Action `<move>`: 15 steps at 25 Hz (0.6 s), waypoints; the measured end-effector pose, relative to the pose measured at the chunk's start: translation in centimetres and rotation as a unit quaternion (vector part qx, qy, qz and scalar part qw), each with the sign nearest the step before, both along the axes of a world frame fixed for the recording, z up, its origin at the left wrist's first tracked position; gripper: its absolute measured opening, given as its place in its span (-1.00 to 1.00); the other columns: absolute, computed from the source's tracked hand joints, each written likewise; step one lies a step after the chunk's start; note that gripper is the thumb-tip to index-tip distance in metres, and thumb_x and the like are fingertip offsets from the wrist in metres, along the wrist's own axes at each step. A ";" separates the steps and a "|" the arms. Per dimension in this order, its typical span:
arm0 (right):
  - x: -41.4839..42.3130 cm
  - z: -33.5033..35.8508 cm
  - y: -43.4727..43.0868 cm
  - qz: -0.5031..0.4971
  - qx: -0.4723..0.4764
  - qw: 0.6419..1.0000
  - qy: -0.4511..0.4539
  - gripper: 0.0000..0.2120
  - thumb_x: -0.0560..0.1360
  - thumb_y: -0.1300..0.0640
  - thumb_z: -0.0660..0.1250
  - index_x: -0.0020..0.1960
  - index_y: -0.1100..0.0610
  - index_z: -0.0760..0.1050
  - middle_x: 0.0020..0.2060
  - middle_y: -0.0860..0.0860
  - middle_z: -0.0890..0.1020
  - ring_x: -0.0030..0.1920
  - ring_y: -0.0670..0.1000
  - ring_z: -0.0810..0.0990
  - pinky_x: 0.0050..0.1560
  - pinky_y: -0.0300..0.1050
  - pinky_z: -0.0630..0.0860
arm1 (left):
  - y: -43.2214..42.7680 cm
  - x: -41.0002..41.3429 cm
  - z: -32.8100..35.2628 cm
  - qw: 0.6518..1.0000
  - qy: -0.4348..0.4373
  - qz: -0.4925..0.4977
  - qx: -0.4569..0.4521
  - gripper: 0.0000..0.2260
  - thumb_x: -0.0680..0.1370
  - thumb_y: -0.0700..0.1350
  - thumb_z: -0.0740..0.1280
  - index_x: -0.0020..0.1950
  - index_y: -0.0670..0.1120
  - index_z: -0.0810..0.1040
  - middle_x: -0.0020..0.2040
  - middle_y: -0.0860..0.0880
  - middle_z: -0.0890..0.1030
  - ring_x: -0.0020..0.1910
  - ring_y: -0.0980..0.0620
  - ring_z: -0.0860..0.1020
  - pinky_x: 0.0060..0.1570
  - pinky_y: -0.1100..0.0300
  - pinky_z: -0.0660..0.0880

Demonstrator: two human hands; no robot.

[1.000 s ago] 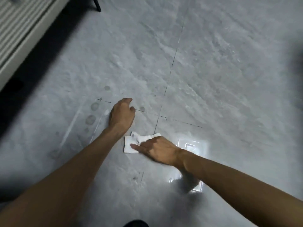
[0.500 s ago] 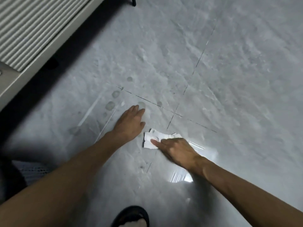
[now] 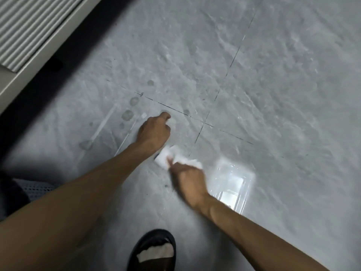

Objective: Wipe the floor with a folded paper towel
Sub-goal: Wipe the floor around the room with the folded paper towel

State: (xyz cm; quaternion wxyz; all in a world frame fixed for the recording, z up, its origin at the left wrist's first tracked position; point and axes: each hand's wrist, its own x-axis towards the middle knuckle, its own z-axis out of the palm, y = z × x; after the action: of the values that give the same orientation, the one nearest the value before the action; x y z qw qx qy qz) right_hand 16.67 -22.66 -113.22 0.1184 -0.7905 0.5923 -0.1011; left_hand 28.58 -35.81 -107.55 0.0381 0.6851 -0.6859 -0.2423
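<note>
A white folded paper towel (image 3: 163, 155) lies on the grey tiled floor (image 3: 273, 94), just below a crossing of grout lines. My right hand (image 3: 188, 179) presses down on it with a straight index finger, and the towel shows on both sides of the hand; this part is motion-blurred. Just left of and above the towel, my left hand (image 3: 154, 132) rests on the floor with its fingers curled, holding nothing.
Round dull stains (image 3: 128, 115) dot the floor left of my left hand. A bright light reflection (image 3: 232, 178) lies right of the towel. My foot in a black sandal (image 3: 154, 251) stands below. A white ribbed cabinet (image 3: 29, 26) with a dark gap beneath fills the upper left.
My right hand has slid the towel toward my left hand, close against its wrist. My left hand's fingers, flat on the floor half a second ago, have curled in.
</note>
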 end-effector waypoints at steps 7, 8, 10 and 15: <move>-6.1 0.6 -6.5 0.407 -0.064 0.905 0.104 -0.52 0.53 0.30 0.16 0.44 0.08 0.38 -0.10 0.05 0.63 -0.15 0.11 0.61 -0.20 -0.02 0.49 | 2.6 4.6 0.5 0.993 0.024 0.110 -0.042 -0.68 0.53 -0.23 0.23 0.28 -0.06 0.49 0.22 -0.12 0.60 0.20 -0.14 0.54 0.14 0.13 0.45; -7.4 0.8 -8.5 0.282 -0.056 0.953 0.093 -0.53 0.56 0.27 0.18 0.44 0.03 0.38 -0.07 0.06 0.64 -0.12 0.12 0.62 -0.19 0.00 0.45 | 3.0 5.2 0.5 0.991 0.024 0.122 -0.041 -0.67 0.53 -0.23 0.23 0.29 -0.07 0.48 0.24 -0.11 0.59 0.22 -0.13 0.53 0.17 0.12 0.44; -6.9 1.0 -10.0 0.013 -0.004 0.999 0.046 -0.55 0.56 0.23 0.20 0.42 0.00 0.37 -0.03 0.07 0.64 -0.09 0.17 0.61 -0.15 0.02 0.38 | 3.9 6.2 0.3 0.991 0.016 0.132 -0.027 -0.64 0.52 -0.23 0.24 0.32 -0.10 0.45 0.29 -0.11 0.54 0.27 -0.12 0.48 0.24 0.08 0.41; 1.3 -1.1 -0.4 0.278 -0.030 0.960 0.019 -0.49 0.40 0.28 0.28 0.36 0.15 0.44 -0.24 0.01 0.61 -0.35 0.07 0.57 -0.36 -0.10 0.45 | 6.9 7.9 -0.3 0.993 -0.008 0.115 -0.004 -0.65 0.47 -0.29 0.27 0.26 -0.18 0.44 0.25 -0.17 0.49 0.26 -0.15 0.44 0.28 0.03 0.38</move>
State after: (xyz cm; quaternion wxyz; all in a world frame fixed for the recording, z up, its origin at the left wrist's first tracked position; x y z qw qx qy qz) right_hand 17.95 -23.09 -114.27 0.1066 -0.9289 0.3483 -0.0665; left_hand 36.46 -28.92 -107.88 0.0634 0.7608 -0.6042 -0.2281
